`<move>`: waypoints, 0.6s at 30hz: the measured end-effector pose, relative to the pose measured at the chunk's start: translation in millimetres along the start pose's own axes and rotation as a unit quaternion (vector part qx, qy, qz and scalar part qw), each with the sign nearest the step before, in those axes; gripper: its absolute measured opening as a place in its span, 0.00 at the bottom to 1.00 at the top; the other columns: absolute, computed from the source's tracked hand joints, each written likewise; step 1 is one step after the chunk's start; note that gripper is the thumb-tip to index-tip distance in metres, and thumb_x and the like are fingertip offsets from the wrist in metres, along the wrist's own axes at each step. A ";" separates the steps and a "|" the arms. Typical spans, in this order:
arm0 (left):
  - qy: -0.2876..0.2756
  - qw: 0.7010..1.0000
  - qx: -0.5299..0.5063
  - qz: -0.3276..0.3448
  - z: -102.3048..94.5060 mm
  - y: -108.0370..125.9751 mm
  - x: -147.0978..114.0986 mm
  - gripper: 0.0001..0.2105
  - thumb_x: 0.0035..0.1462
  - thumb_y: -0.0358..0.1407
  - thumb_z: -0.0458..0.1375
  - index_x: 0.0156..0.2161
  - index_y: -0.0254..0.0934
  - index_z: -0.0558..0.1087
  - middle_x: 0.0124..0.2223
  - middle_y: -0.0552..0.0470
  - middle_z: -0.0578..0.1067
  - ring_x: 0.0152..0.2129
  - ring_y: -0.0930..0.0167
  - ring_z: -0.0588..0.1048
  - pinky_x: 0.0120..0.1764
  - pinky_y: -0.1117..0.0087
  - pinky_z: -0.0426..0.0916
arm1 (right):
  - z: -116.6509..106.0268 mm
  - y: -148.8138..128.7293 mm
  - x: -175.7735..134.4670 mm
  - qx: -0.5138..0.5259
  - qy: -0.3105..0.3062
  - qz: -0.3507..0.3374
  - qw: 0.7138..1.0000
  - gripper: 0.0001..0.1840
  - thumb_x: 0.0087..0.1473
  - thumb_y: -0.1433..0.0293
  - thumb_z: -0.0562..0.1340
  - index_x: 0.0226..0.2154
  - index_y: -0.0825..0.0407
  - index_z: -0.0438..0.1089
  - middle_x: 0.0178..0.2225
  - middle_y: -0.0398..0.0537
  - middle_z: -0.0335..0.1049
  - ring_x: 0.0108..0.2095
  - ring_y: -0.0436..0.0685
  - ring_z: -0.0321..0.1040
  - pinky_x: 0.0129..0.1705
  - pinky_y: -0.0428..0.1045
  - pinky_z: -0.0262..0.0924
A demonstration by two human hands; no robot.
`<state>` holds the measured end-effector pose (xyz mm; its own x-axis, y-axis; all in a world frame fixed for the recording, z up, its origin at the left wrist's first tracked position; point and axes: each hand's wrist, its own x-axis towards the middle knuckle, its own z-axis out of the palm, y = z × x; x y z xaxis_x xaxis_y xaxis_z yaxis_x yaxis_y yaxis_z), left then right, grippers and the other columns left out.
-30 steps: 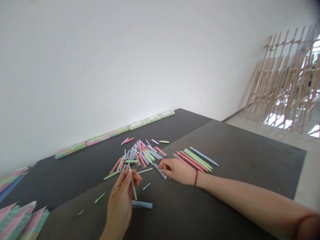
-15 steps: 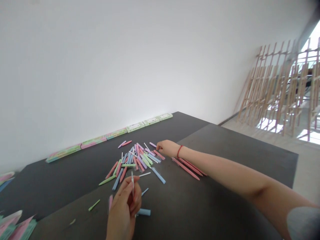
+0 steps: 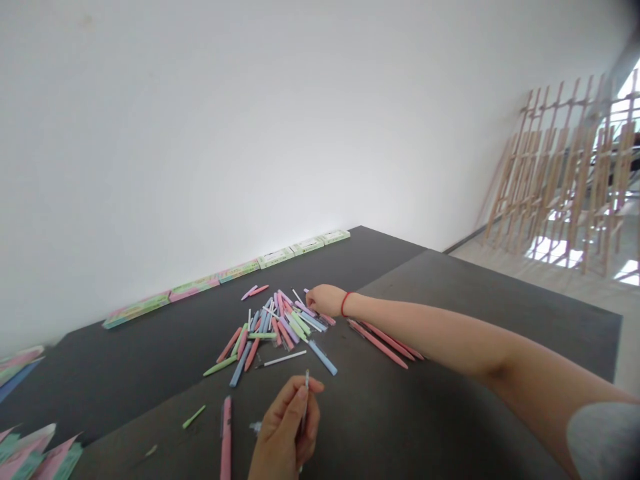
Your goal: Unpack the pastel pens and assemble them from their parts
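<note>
My left hand (image 3: 293, 423) is closed in a pinch around a thin, pale pen refill (image 3: 307, 381), its tip pointing up. My right hand (image 3: 326, 301), a red band on its wrist, reaches to the right edge of the pile. Its fingers curl downward and their tips are hidden, so what they grip does not show. Pink, purple, green and blue pen parts (image 3: 281, 321) make up the pile, with white refills among them. Between pile and left hand lies a white refill (image 3: 284, 359). A pink pen (image 3: 227, 437) lies left of that hand.
Several long red pens (image 3: 383, 343) lie below my right forearm. Flat pastel boxes (image 3: 275, 257) line the wall side of the dark table (image 3: 450, 287). More boxes (image 3: 35, 457) stand at lower left, near a small green piece (image 3: 194, 417). Wooden easels (image 3: 555, 180) lean at far right.
My left hand has moved right and down with the refill, uncovering the pink pen. The blue pieces beside it are out of sight. My right hand stays at the pile, slightly lower over it.
</note>
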<state>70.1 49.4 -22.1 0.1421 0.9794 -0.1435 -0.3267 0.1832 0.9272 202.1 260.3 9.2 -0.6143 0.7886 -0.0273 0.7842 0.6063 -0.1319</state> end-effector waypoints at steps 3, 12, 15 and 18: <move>-0.021 1.000 -0.012 -0.008 0.0 -3.4 1.3 0.14 0.53 0.48 0.57 0.33 0.38 0.69 0.16 0.64 0.59 0.10 0.83 0.43 0.13 0.80 0.38 | -3.3 -2.8 18.1 -0.007 0.003 -0.030 1.000 0.11 0.58 0.68 0.56 0.40 0.56 0.70 0.38 0.50 0.73 0.37 0.53 0.69 0.40 0.50 0.62; -0.030 0.999 -0.041 -0.013 -3.4 -3.2 4.5 0.14 0.53 0.47 0.57 0.33 0.37 0.70 0.15 0.64 0.59 0.09 0.84 0.43 0.12 0.81 0.39 | 5.0 -71.2 62.5 -0.060 0.032 -0.173 0.983 0.12 0.56 0.74 0.55 0.41 0.54 0.71 0.43 0.54 0.71 0.41 0.58 0.69 0.38 0.49 0.62; -0.027 0.999 -0.045 -0.012 -2.8 -2.5 3.7 0.13 0.53 0.47 0.57 0.32 0.37 0.69 0.15 0.64 0.58 0.09 0.84 0.43 0.13 0.81 0.39 | 14.1 -89.1 72.4 -0.081 0.032 -0.211 0.974 0.11 0.57 0.74 0.54 0.39 0.55 0.71 0.43 0.57 0.71 0.40 0.58 0.70 0.35 0.49 0.64; -0.022 0.999 -0.043 -0.011 -1.4 -1.0 2.4 0.13 0.53 0.47 0.57 0.32 0.37 0.69 0.14 0.64 0.58 0.10 0.84 0.43 0.13 0.81 0.39 | 19.0 -96.4 78.5 -0.096 0.033 -0.234 0.967 0.11 0.58 0.75 0.52 0.38 0.56 0.70 0.42 0.58 0.70 0.39 0.57 0.71 0.34 0.49 0.66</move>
<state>69.4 51.6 -23.9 0.1908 0.9707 -0.1460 -0.4020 0.2130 0.8905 76.6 261.8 0.9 -0.9037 0.4246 0.0542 0.4277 0.9011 0.0719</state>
